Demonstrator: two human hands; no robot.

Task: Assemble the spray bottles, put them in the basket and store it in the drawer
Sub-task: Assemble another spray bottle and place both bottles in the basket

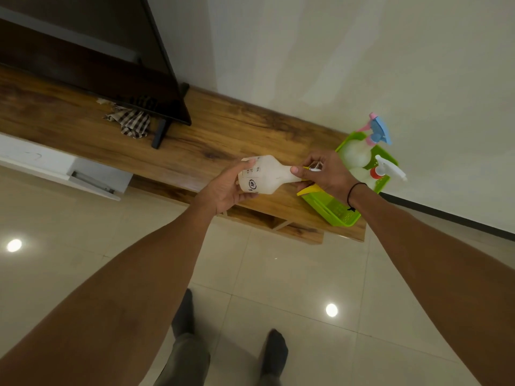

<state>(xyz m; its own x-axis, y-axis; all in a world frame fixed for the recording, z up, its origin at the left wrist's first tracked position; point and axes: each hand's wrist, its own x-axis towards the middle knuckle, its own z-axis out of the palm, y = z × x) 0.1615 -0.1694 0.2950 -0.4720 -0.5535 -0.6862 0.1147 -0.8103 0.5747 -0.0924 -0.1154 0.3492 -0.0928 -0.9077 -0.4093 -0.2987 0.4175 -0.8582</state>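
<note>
A white translucent spray bottle [266,175] with black print lies on its side in the air over the wooden cabinet top. My left hand [227,189] grips its base. My right hand [324,171] is closed around a yellow spray head [309,189] at the bottle's neck. Behind my right hand stands a green basket [338,211] on the cabinet's right end. Two assembled bottles are in it: one with a blue and pink head [377,130], one with a white and red head [386,168].
The long wooden cabinet [223,135] runs along a white wall. A dark TV [117,65] on a stand sits at its left, with a checked cloth [131,122] beneath. A white drawer [92,178] stands partly open at lower left. My feet are on the tiled floor.
</note>
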